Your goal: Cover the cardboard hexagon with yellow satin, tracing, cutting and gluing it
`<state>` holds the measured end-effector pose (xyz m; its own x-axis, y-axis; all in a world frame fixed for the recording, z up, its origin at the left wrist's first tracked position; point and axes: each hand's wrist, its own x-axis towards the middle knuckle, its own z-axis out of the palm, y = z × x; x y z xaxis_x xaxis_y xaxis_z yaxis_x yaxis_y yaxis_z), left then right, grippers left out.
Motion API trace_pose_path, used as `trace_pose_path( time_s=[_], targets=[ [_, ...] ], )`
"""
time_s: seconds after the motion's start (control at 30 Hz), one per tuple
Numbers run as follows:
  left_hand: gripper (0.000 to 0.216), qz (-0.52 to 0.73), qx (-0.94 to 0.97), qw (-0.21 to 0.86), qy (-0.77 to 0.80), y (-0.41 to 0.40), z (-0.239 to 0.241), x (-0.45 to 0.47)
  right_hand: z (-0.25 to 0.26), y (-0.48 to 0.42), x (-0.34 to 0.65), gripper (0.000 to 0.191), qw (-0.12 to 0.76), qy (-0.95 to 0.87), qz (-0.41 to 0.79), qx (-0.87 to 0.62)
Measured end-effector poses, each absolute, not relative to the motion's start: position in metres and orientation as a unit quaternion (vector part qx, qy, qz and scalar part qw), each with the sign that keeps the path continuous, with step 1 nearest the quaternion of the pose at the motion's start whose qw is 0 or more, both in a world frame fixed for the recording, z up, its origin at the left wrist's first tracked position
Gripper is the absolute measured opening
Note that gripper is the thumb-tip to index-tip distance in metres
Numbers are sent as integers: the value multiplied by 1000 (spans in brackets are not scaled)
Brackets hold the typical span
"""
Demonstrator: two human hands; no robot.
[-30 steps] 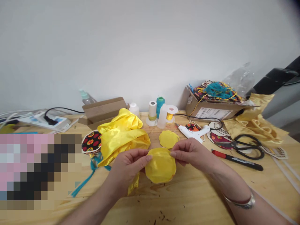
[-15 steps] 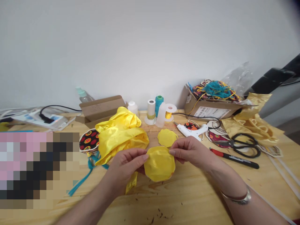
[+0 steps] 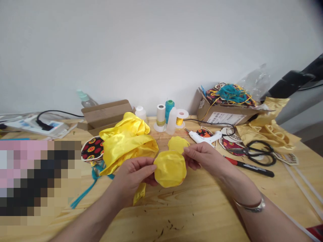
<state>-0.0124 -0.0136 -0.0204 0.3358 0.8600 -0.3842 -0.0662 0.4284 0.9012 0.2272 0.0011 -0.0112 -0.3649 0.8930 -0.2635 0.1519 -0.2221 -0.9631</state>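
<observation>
- Wooden table (image 3: 191,215), white wall (image 3: 161,50) behind: surface was flecked with dark specks.
- Disc (image 3: 170,168): yellow satin, held just over the table.
- Left hand (image 3: 132,178), right hand (image 3: 207,159): both pinched the disc at opposite edges.
- Risk: slick satin could have slipped had either pinch slackened.
- Second disc (image 3: 178,144): just beyond the disc.
- Bunched satin (image 3: 127,143): left of the disc.
- Glue gun (image 3: 204,137), scissors (image 3: 259,154): right of the disc.

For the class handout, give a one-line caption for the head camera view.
Left hand and right hand hold a round yellow satin piece over a wooden table, a hot glue gun beyond.
</observation>
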Motion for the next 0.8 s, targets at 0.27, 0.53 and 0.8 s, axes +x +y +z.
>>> trace_pose_path(
  time_s=[0.27,0.53,0.8],
  targets=[
    [15,341,405,701,478,-14,-20,-14,-8,2,226,55,292,-527,621,-501],
    [11,348,391,710,471,-13,-19,-13,-7,1,230,35,226,-586,610,-484],
    [20,316,395,717,480,-14,-20,-13,-9,3,233,35,216,-572,637,-469]
  ],
)
